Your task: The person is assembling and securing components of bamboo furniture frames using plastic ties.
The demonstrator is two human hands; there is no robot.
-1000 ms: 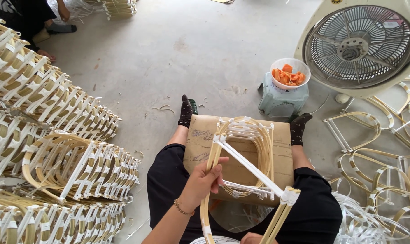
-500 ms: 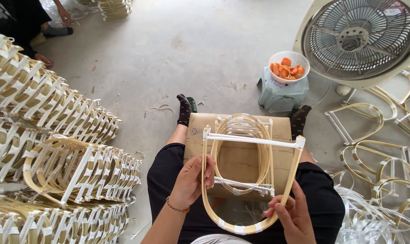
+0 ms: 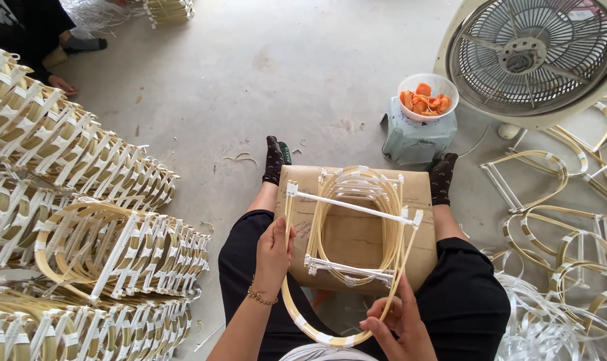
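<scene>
Concrete floor, finished frames [image 3: 83, 200] stacked at our left, loose ones [image 3: 557, 220] at our right.
Our left hand [image 3: 273, 257] grips the frame's [image 3: 347, 267] side, our right hand [image 3: 400, 327] pinches its curved end, over the board [image 3: 357, 230] on our lap; white bindings look done, several frames remain beneath.

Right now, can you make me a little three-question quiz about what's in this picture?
1. True or false: the left hand holds the side of the bamboo frame.
2. What is in the white bowl? A) orange pieces B) green leaves C) water
3. Fill in: the stack of curved frames lies on a piece of ______ across the lap.

Key: 1 true; 2 A; 3 cardboard.
</scene>
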